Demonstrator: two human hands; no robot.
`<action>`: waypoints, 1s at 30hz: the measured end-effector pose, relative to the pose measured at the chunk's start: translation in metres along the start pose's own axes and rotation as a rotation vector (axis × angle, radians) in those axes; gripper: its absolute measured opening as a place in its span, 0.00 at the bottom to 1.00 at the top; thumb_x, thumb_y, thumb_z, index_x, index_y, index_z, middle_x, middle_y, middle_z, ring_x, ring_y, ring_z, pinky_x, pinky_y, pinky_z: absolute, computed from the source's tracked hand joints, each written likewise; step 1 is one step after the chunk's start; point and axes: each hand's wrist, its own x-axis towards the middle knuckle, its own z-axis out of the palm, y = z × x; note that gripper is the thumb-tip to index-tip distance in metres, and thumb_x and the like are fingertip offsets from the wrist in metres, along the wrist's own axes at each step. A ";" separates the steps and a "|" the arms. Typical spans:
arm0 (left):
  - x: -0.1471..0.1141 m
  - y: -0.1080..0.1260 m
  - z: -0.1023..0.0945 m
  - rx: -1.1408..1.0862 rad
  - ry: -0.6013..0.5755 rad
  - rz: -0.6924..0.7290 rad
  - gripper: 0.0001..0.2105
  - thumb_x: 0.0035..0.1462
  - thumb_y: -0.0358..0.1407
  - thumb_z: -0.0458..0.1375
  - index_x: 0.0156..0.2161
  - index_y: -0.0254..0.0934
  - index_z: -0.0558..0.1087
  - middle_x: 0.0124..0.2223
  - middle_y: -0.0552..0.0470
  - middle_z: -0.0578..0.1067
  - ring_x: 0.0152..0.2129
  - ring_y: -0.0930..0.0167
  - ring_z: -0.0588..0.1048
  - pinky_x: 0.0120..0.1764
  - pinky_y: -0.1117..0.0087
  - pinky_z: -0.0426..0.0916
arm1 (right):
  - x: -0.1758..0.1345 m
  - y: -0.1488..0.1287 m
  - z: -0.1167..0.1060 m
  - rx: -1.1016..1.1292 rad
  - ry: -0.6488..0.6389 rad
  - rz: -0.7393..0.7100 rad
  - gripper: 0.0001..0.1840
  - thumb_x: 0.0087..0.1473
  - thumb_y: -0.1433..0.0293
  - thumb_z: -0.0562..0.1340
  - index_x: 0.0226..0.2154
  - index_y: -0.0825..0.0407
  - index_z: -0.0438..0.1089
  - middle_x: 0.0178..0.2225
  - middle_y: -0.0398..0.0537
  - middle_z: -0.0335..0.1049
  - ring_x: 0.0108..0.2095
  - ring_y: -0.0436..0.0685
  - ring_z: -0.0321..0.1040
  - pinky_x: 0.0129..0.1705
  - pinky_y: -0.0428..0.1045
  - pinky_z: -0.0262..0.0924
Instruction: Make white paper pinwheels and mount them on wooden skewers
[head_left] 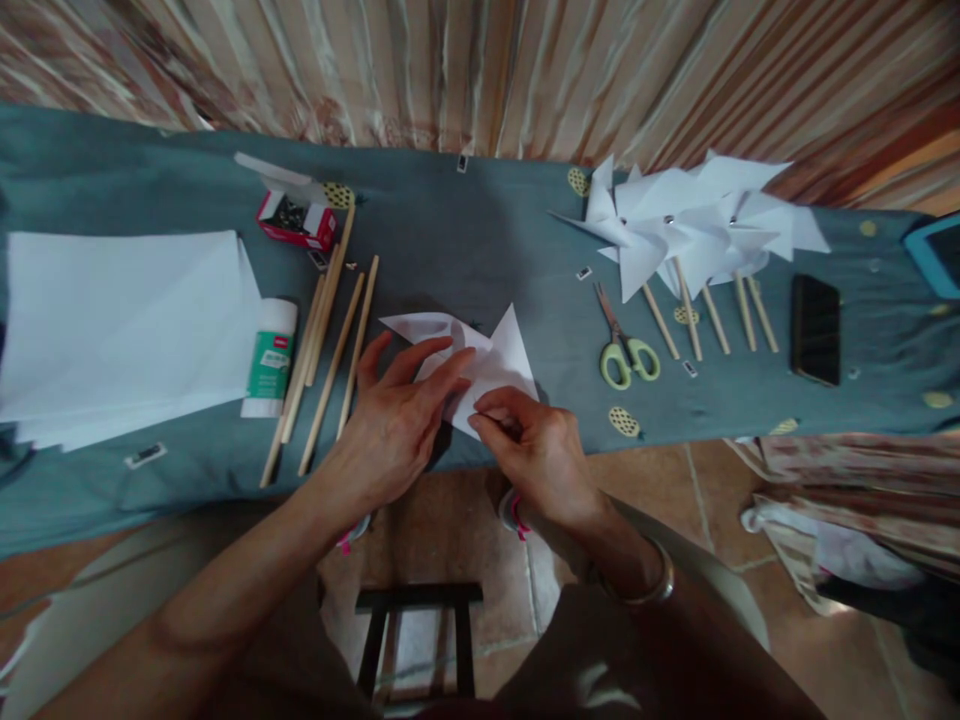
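A white paper pinwheel, partly folded with pointed blades, lies at the table's front edge between my hands. My left hand rests over its left side, fingers spread and the fingertips touching the paper near its middle. At the near corner, my right hand is closed in a pinch on the paper. The pinched edge is partly hidden by my fingers. Nearest to my left hand are several loose wooden sticks. Green-handled scissors lie to the right of my right hand, blades pointing away.
At the left are a stack of white paper, a glue stick and an open red box of small metal pins. Finished pinwheels on sticks lie at the back right, beside a black phone. A pleated curtain hangs behind the table.
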 end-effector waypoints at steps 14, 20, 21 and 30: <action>0.003 0.003 0.000 0.050 0.010 -0.040 0.22 0.64 0.29 0.49 0.62 0.43 0.59 0.52 0.49 0.78 0.60 0.62 0.66 0.64 0.44 0.46 | 0.000 0.001 0.001 -0.047 -0.001 -0.043 0.03 0.55 0.71 0.63 0.34 0.51 0.73 0.28 0.43 0.78 0.28 0.51 0.75 0.31 0.44 0.64; 0.004 0.004 0.001 0.036 0.037 -0.023 0.23 0.63 0.29 0.50 0.62 0.41 0.57 0.46 0.52 0.81 0.59 0.61 0.66 0.64 0.42 0.45 | -0.001 -0.004 -0.007 -0.135 -0.016 -0.099 0.05 0.57 0.70 0.61 0.34 0.51 0.74 0.28 0.44 0.77 0.27 0.51 0.72 0.31 0.45 0.62; 0.004 0.004 0.000 0.040 0.033 -0.024 0.23 0.63 0.28 0.51 0.62 0.42 0.58 0.47 0.52 0.81 0.59 0.62 0.66 0.64 0.42 0.45 | 0.000 -0.003 -0.012 -0.150 -0.002 -0.103 0.07 0.58 0.69 0.60 0.34 0.51 0.74 0.28 0.44 0.77 0.26 0.51 0.72 0.31 0.46 0.62; 0.006 0.007 -0.002 0.063 0.044 -0.020 0.21 0.63 0.30 0.51 0.60 0.45 0.62 0.46 0.51 0.81 0.57 0.60 0.69 0.64 0.41 0.45 | 0.015 0.034 -0.054 -0.152 0.174 0.027 0.12 0.59 0.65 0.57 0.39 0.51 0.75 0.32 0.48 0.79 0.32 0.56 0.75 0.35 0.50 0.67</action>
